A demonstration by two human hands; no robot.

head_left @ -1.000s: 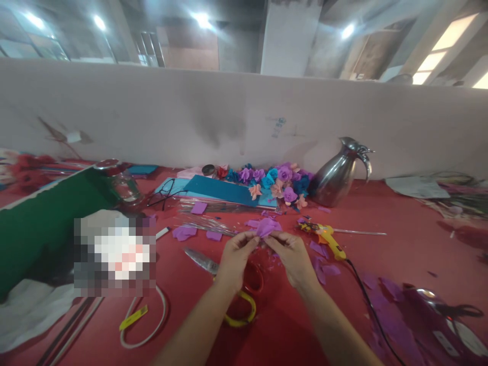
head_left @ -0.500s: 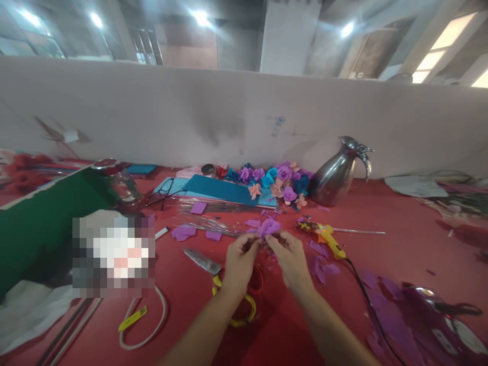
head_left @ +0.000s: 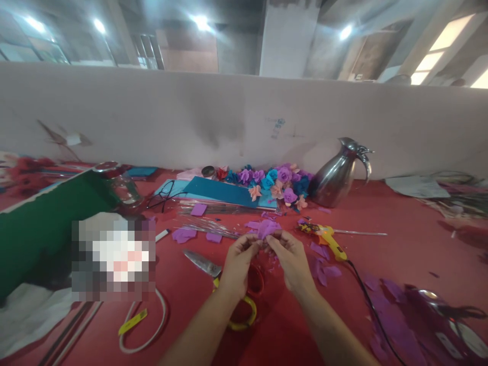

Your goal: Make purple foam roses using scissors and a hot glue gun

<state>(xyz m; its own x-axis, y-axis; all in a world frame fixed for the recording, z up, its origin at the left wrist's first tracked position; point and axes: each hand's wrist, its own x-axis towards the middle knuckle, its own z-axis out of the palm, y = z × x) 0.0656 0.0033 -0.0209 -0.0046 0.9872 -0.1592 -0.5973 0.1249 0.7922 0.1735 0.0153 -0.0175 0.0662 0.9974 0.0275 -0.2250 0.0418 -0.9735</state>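
Both hands meet at the middle of the red table (head_left: 183,320), pinching a purple paper flower (head_left: 267,228) from below. My left hand (head_left: 241,256) has thumb and fingers closed at its base. From the other side, my right hand (head_left: 290,256) pinches the same base, thumb in front. The fingertips partly hide where they hold it. Scissors with yellow handles (head_left: 244,317) lie under my left wrist, blade (head_left: 200,262) toward the left. A red ring-shaped handle (head_left: 256,281) shows between the wrists. Loose purple petals (head_left: 323,267) lie right of my right hand.
A yellow glue gun (head_left: 331,243) with a black cord lies to the right. Behind are finished paper flowers (head_left: 284,175), blue paper sheets (head_left: 221,190), eyeglasses (head_left: 164,195), wires (head_left: 206,223) and a metal jug (head_left: 335,175). A glass jar (head_left: 125,190) stands left.
The purple flower's petals look slightly turned and lower between my fingers. Both hands keep their pinch in nearly the same place. The view has shifted very slightly.
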